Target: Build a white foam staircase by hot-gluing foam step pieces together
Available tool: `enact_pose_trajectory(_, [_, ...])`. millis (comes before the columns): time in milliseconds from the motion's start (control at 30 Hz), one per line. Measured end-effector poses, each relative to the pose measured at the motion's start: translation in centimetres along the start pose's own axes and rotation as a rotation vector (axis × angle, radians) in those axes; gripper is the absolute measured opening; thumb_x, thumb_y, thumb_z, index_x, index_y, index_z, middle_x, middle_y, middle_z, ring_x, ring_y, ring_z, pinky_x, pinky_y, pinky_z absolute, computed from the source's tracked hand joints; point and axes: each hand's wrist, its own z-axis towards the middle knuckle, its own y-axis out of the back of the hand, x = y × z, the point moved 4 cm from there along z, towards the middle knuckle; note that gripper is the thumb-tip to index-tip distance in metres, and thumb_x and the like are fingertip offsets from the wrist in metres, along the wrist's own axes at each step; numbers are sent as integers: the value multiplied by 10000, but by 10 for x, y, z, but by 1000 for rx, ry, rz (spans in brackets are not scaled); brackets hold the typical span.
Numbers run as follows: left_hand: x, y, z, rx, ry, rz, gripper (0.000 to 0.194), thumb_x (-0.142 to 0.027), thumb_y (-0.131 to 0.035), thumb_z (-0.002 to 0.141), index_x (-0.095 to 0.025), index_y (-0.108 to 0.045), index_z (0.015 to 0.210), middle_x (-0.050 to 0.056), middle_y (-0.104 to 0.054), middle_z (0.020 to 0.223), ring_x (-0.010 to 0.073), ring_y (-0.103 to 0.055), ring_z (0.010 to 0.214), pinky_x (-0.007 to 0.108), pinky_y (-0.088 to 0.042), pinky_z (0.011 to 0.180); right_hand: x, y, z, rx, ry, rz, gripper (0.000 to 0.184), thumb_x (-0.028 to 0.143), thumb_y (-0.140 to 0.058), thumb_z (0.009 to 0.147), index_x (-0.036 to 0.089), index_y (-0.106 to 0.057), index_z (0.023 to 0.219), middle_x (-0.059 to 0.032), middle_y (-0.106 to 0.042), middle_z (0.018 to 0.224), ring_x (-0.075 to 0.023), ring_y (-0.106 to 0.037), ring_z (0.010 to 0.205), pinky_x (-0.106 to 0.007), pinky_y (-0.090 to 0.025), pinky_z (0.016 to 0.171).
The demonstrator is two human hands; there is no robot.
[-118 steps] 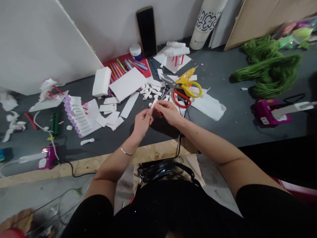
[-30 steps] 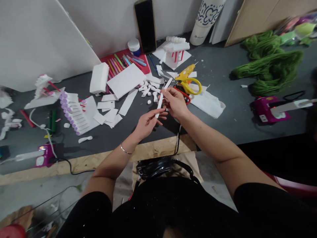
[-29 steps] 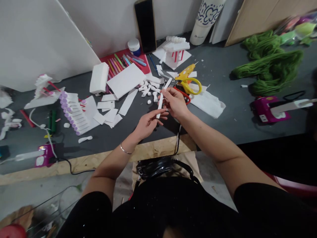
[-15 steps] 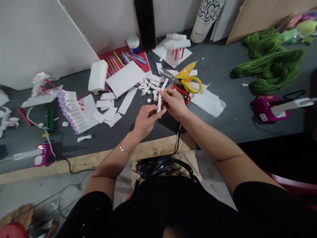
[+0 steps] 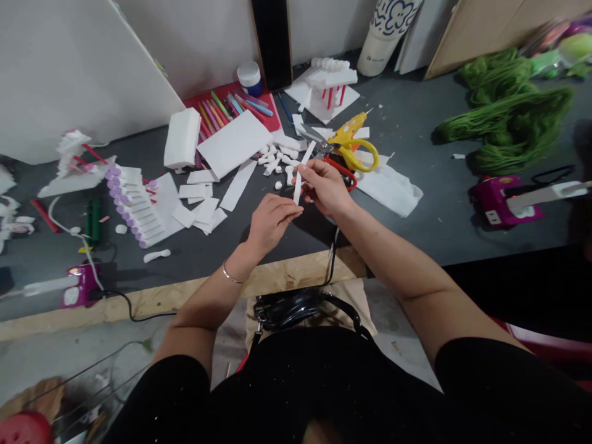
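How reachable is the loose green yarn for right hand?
Probably yes: only yellow-handled scissors, a white sheet and dark tabletop separate the right hand from the yarn, though it pinches a narrow white strip.

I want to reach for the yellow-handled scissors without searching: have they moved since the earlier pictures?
No. Judged against the white model on red posts, the yellow-handled scissors lie where they did, though the view has shifted slightly.

Dim light, soft shadows, slight edge blur
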Motion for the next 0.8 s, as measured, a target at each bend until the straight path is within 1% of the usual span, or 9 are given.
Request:
enact_pose_trajectory(100, [4, 3, 0, -49, 165, -108, 348, -570, -652, 1001, -256, -789, 1056, 51, -779, 920, 180, -684, 843, 317, -539, 818, 0, 1, 0, 6, 9, -13, 450, 587, -887, 758, 236, -607, 787, 38, -656, 727, -69, -531, 517, -213, -337, 405])
enact_pose_trajectory(200, [6, 5, 1, -89, 279, -177, 344, -573, -719, 957, -235, -784, 966, 44, -752, 888, 160, -642, 774, 284, -500, 739, 0, 2, 1, 8, 20, -7, 459, 600, -881, 759, 240, -597, 789, 33, -661, 747, -77, -551, 542, -214, -336, 414])
enact_pose_trajectory(267, [6, 4, 2, -86, 292, -213, 338, -557, -734, 950, -227, -777, 887, 48, -748, 895, 159, -635, 788, 281, -486, 723, 0, 2, 1, 7, 31, 2, 465, 607, -882, 751, 242, -598, 799, 34, -660, 757, -78, -558, 548, -215, -332, 414])
enact_pose_trajectory(333, [8, 2, 2, -91, 332, -268, 308, -523, -754, 940, -223, -774, 872, 44, -747, 907, 150, -628, 780, 273, -479, 709, 1, 1, 0, 5, 37, -1, 471, 617, -878, 749, 246, -596, 812, 37, -654, 763, -77, -563, 551, -217, -332, 414])
enact_pose_trajectory(433, [15, -1, 1, -133, 474, -362, 230, -444, -814, 891, -221, -766, 923, 12, -736, 881, 122, -604, 718, 255, -483, 706, 2, 0, -2, 4, 34, -18, 477, 628, -867, 758, 252, -580, 813, 40, -648, 760, -76, -568, 555, -218, -339, 418])
enact_pose_trajectory(500, [18, -2, 0, -157, 540, -390, 226, -418, -839, 864, -216, -755, 922, -4, -727, 850, 116, -603, 710, 252, -492, 720, 3, -1, -3, -1, 33, -21, 476, 629, -864, 762, 254, -575, 807, 41, -648, 746, -79, -573, 559, -216, -346, 420])
enact_pose_trajectory(567, [19, -2, 1, -157, 508, -394, 239, -432, -836, 866, -211, -747, 869, 1, -723, 838, 123, -615, 736, 254, -495, 725, 2, 0, -2, -5, 36, -18, 476, 634, -864, 758, 255, -582, 809, 43, -651, 733, -82, -578, 564, -214, -361, 422])
enact_pose_trajectory(700, [16, -1, 3, -130, 326, -359, 347, -550, -812, 877, -215, -755, 805, 43, -709, 961, 142, -652, 847, 253, -516, 726, 1, 3, 1, -9, 93, 18, 524, 680, -874, 711, 258, -581, 810, 49, -662, 717, -82, -587, 549, -209, -393, 417])
enact_pose_trajectory(800, [17, -1, 3, -110, 327, -346, 398, -601, -796, 873, -211, -752, 808, 55, -703, 1021, 142, -665, 857, 249, -538, 726, -1, 6, 5, -9, 149, 37, 559, 734, -852, 699, 267, -575, 835, 57, -663, 701, -87, -605, 543, -205, -402, 405])
